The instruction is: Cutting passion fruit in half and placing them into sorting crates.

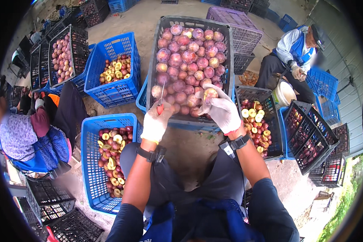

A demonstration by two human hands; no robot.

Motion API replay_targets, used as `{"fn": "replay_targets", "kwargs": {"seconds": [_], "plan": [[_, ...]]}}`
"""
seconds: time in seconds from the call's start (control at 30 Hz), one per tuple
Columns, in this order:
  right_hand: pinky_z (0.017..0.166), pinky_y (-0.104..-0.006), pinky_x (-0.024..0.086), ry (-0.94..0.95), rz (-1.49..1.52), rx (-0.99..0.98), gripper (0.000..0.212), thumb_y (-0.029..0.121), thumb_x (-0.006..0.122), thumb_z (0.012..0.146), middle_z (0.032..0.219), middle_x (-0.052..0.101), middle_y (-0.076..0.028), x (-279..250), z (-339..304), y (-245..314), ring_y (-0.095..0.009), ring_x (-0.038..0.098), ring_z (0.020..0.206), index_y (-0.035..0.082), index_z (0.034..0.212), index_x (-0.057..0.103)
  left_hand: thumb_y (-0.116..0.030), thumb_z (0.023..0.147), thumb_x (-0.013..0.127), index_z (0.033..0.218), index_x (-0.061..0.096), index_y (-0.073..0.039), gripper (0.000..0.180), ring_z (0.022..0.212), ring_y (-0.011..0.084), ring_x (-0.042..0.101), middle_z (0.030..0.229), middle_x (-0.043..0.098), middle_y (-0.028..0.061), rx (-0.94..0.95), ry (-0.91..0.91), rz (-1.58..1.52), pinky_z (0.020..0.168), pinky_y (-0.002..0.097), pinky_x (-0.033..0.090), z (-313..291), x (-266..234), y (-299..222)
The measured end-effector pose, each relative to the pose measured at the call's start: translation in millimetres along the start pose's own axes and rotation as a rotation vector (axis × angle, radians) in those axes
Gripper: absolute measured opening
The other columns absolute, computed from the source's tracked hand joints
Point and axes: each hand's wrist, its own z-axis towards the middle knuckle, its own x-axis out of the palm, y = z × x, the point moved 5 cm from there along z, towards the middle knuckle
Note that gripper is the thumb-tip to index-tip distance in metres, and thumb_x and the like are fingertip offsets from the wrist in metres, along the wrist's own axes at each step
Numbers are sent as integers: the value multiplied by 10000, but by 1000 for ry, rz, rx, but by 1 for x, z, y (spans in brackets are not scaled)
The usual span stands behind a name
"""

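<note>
My left hand (156, 123), in a white glove, is closed round the red handle of a knife (163, 94) whose thin blade points up and away. In my gloved right hand (222, 111) is a reddish-yellow plum (209, 94), gripped between thumb and fingers. Both hands are over the near edge of a black crate (154, 60) heaped with whole plums (189, 58). The blade is apart from the held plum.
Halved plums lie in a blue crate (86, 161) by my left knee, another blue crate (109, 94) beyond it and a black crate (270, 94) at right. Co-workers sit at left (36, 137) and right (290, 60). A white bucket (285, 92) and purple crates (238, 30) stand farther off.
</note>
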Motion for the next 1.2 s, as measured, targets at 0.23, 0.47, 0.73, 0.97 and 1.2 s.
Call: {"fn": "replay_targets", "kwargs": {"seconds": [0.23,0.47,0.73,0.97,1.2], "plan": [[798,-384,584,-4,53,-68,591,147,716,916,1008,644,-68,-8,-25,3,-153,634,822,-27,1443,513,-98,908,730,947,739,-32,77,728,68,567,800,658,-28,76,95,138,673,261,473,-4,32,-9],[664,-303,503,31,42,-151,597,454,587,1058,1046,666,-78,-37,-21,9,-162,611,762,13,1455,528,-123,958,672,950,711,-50,83,549,15,474,701,562,-58,-635,341,-371,454,199,312,-20,119,-56],[606,-238,362,-200,-419,-98,531,540,466,1103,807,556,51,-62,-9,-5,-54,468,698,66,1099,704,-123,931,671,869,684,-27,114,702,68,514,757,608,-14,-259,391,-144,631,286,439,-30,143,-10],[482,-254,260,-314,-464,81,600,601,425,1100,652,469,80,-63,8,-30,-29,371,560,111,836,649,-139,899,697,882,696,2,142,673,90,539,685,609,44,-412,302,-235,649,331,493,-29,130,41],[514,-268,324,-337,-477,-130,607,600,431,1100,662,505,56,-47,20,-38,-49,422,591,95,845,649,-152,882,708,885,708,-1,152,655,101,571,682,636,105,-89,401,258,640,343,510,-21,120,18]]}}
